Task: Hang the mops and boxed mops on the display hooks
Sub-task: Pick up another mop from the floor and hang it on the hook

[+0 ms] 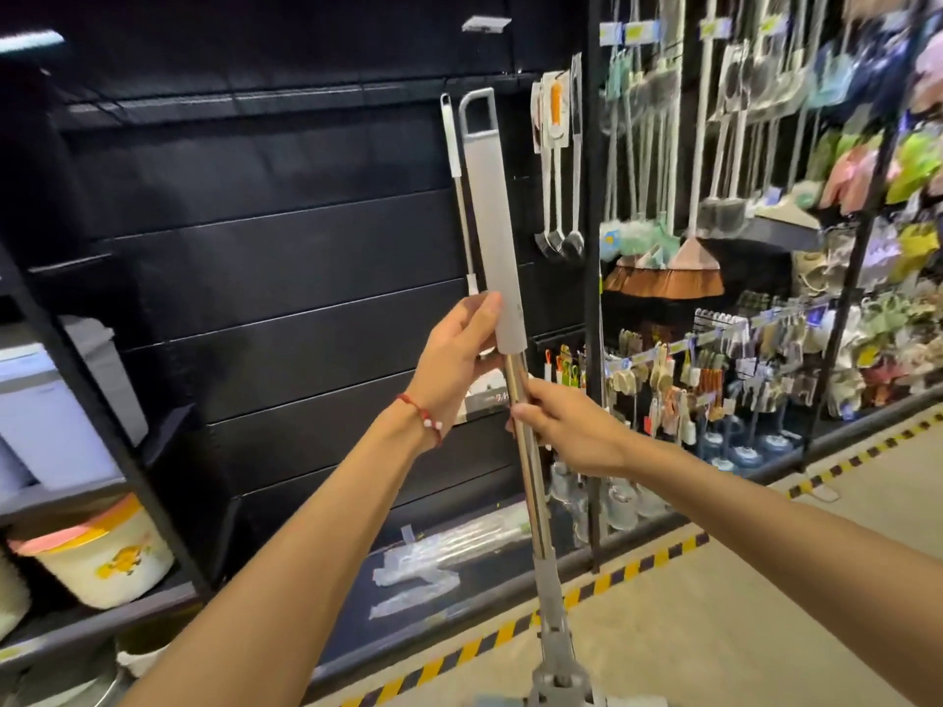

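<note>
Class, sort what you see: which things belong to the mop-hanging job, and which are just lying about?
Job: grey-handled steel-pole mop, gripped by left hand and right hand; black slatted display panel.
Lying about: brown-bristled brooms; cream bucket with pink lid; black long-handled brushes.

**A:** What occupies the centre of the frame?

**B:** A mop (497, 222), nearly upright. Its grey sleeve ends in a loop at upper centre, and its steel shaft runs down to the bottom edge.

**A:** How is it held?

**B:** The left hand (459, 349), with a red bracelet (423, 415) at the wrist, grips the sleeve's lower end. The right hand (566, 426) grips the shaft just below.

**A:** And behind?

**B:** A black slatted panel (255, 247), with a slimmer mop (451, 145) against it just left of the held one. Brooms (678, 278) hang at right, a pink-rimmed bucket (102, 558) sits lower left, and plastic wrappers (433, 558) lie lower centre.
</note>
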